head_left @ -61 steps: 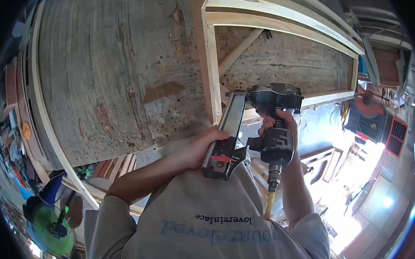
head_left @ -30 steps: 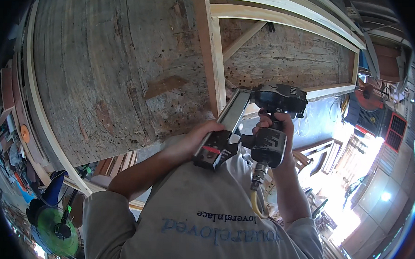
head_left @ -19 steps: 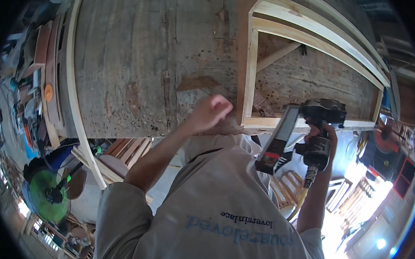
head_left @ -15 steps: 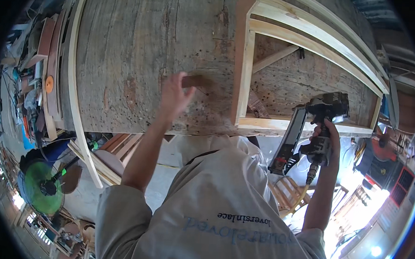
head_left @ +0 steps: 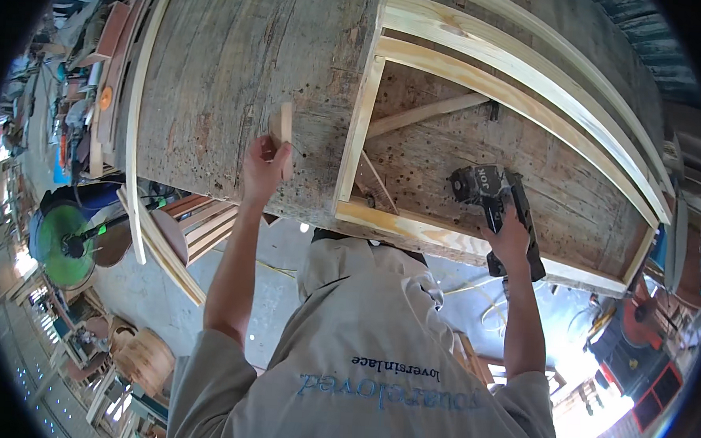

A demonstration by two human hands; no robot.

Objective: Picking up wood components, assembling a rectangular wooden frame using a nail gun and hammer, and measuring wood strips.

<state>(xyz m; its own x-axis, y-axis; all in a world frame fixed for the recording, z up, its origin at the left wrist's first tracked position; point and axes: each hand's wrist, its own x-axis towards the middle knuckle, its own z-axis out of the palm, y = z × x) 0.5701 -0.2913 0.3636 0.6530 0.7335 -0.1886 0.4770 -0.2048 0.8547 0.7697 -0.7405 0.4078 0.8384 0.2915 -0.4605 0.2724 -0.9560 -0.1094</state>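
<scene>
Left hand: a small wood block is held, raised over the bench.
Right hand: the black nail gun is gripped, set on the wood frame.

Small round label with pale lettering on the black nail gun top, blue lettering across the grey shirt

A person leans over a worn, nail-pocked wooden workbench, seen from above their head. Their left hand pinches a small wooden block on edge against the bench top, while the right hand grips a black nail gun resting inside a pale wooden frame with a diagonal brace. A green fan stands on the floor at the left.
</scene>
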